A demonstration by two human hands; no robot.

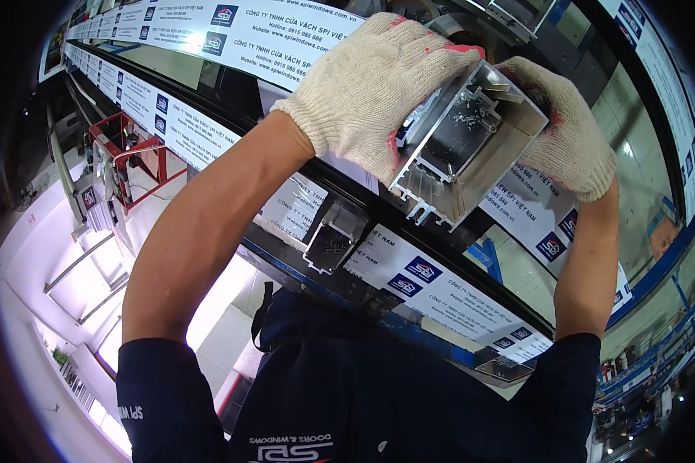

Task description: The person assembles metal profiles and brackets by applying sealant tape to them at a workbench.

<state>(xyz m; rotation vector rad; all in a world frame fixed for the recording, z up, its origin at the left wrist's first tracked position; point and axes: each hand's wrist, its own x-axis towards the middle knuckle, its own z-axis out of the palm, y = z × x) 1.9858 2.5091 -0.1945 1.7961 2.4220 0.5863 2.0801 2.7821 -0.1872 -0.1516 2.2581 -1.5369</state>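
Note:
A short, hollow aluminium profile [490,158] is between my hands, its cut end facing up toward me. Thin ribs and grooves line its edges, and loose metal shavings [471,119] show inside it. My left hand [363,96], in a cream knitted glove with a red-coated palm, is closed along the profile's left side and upper corner. On the opposite side, my right hand [567,127], gloved the same way, wraps the right wall; its fingertips are partly hidden behind the piece. Below the profile run long dark frame bars [278,139] covered partly in white printed film.
A second hollow profile end [336,239] with shavings sits among the bars nearer my body. A red metal frame [143,166] stands at left. Metal fittings [510,19] lie beyond my hands. Blue metal framing [649,301] curves along the right, and a pale floor shows between the bars.

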